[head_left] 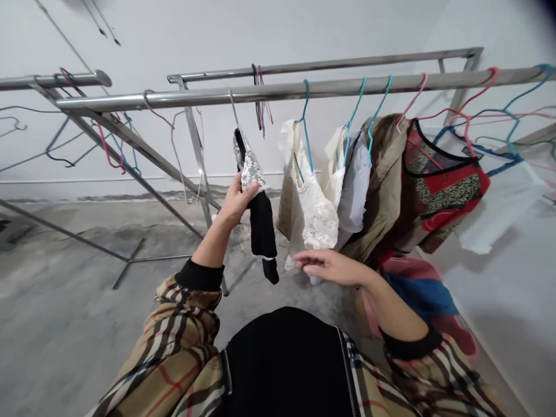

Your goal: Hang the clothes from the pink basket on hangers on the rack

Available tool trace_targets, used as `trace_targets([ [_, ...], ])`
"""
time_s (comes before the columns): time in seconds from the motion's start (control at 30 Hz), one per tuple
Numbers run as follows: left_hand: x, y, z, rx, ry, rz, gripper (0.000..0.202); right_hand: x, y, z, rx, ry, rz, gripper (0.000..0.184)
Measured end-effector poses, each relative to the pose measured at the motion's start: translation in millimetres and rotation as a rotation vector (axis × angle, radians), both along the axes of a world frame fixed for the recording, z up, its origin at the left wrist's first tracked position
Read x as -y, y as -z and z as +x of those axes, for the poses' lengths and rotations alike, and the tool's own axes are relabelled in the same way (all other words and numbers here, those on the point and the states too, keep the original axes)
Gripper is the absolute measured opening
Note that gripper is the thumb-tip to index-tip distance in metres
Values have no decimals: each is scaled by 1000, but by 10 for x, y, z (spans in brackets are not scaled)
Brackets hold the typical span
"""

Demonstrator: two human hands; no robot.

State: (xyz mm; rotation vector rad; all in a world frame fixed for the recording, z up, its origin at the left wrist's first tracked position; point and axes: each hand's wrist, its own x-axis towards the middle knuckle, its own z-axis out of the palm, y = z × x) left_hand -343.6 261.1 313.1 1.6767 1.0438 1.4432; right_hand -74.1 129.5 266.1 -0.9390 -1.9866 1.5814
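Observation:
A metal drying rack rail (182,99) runs across in front of me at head height. A small black garment with silver lace trim (259,220) hangs from a wire hanger on that rail. My left hand (237,201) is raised and pinches the lace part of this garment. My right hand (330,266) is lower, fingers stretched out flat, just below a cream lace top (313,215) on a teal hanger; it holds nothing that I can see.
To the right hang a white top (356,191), an olive piece (382,191) and a red patterned garment (443,191). Empty coloured hangers (117,156) dangle at the left and far right. A second rail (330,62) and a white wall stand behind. Bare concrete floor lies below.

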Motion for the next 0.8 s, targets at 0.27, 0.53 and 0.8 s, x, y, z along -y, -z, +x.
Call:
trace_targets([
  [0.27,263,-323,-52,-49,228,-305,36,-471,-461,-802,-312,344,139,46],
  [0.53,597,-565,-81,-335,220,-132,24,-618,-444,-1220,-403,492,99,18],
  [0.8,942,-260,63,-923,-426,283,6,-584,-458,-1333,-661,419,-246,30],
])
